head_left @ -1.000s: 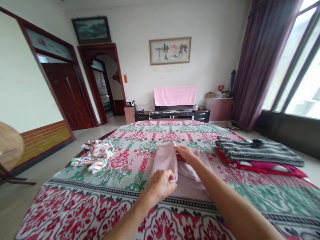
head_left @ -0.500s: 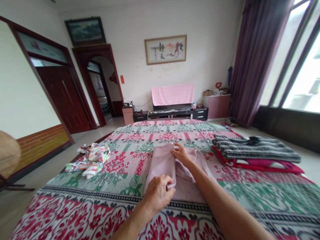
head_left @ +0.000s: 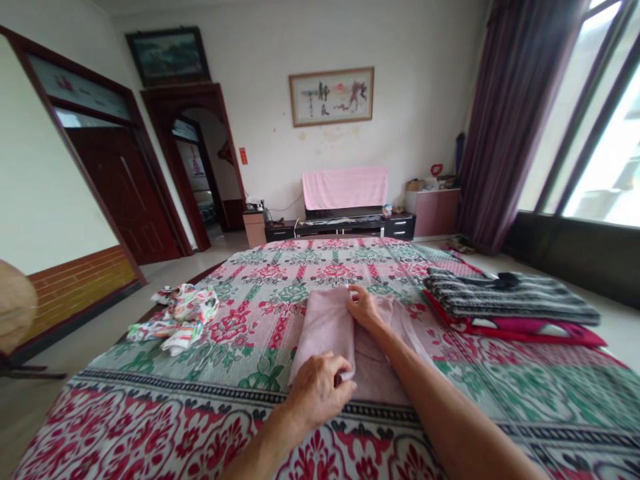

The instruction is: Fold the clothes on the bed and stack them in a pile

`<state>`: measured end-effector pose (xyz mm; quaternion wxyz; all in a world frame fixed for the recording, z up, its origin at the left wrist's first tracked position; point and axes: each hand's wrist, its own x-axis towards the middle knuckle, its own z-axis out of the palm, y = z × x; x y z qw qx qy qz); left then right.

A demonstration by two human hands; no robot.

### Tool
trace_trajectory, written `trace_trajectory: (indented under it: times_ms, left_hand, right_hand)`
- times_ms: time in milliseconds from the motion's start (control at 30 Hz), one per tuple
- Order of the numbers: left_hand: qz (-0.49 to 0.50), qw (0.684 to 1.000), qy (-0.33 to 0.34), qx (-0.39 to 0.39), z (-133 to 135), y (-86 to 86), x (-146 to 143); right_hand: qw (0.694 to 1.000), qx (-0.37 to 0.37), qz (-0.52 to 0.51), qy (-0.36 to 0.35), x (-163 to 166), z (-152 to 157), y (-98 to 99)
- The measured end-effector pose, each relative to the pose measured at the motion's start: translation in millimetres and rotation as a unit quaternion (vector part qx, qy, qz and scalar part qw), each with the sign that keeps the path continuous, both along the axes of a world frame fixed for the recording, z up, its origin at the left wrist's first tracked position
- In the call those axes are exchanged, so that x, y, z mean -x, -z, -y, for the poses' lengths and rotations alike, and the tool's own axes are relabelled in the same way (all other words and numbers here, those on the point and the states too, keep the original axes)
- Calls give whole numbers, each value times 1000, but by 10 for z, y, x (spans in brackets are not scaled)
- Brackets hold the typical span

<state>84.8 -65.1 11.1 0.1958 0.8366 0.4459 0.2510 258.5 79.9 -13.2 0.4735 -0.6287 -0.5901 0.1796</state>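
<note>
A pale pink garment (head_left: pixel 327 327) lies on the flowered bedspread (head_left: pixel 260 300) in front of me, its left part folded over the middle. My left hand (head_left: pixel 320 390) pinches the near edge of that folded flap. My right hand (head_left: pixel 364 308) pinches the flap's far edge, with the forearm stretched across the garment's right side. The rest of the garment spreads flat beneath and to the right of the flap.
A crumpled flowered cloth (head_left: pixel 177 317) lies at the bed's left edge. A folded stack with a black-and-white striped cloth (head_left: pixel 510 297) over a red one (head_left: pixel 530 329) sits at the right. Beyond the bed stand a low TV cabinet (head_left: pixel 345 227), a doorway and curtained windows.
Both hands have kept their pinch on the folded flap and shifted only slightly. The view has moved a little; the flap lies flatter on the garment.
</note>
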Motion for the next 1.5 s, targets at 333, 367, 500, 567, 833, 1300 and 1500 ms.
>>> trace_trajectory:
  times_ms: [333, 367, 500, 567, 833, 1300, 1500]
  left_hand:
    - [54, 987, -108, -108, -253, -133, 247]
    - [31, 985, -113, -126, -297, -81, 283]
    - [-90, 986, -98, -98, -344, 183, 323]
    - [-143, 983, -92, -68, -302, 272, 288]
    - [-206, 972, -96, -59, -127, 247, 160]
    - [-179, 978, -84, -68, -128, 259, 156]
    - [-153, 959, -231, -53, -310, 110, 397]
  right_hand:
    - [971, -106, 213, -16, 88, 124, -69]
    - [967, -114, 222, -50, 117, 149, -91]
    - [945, -84, 275, -158, 206, 218, -118]
    - [934, -51, 306, -176, 215, 232, -90]
    - [926, 17, 331, -179, 193, 214, -12]
    - [925, 7, 355, -139, 198, 276, -19]
    - [952, 19, 298, -70, 135, 192, -36]
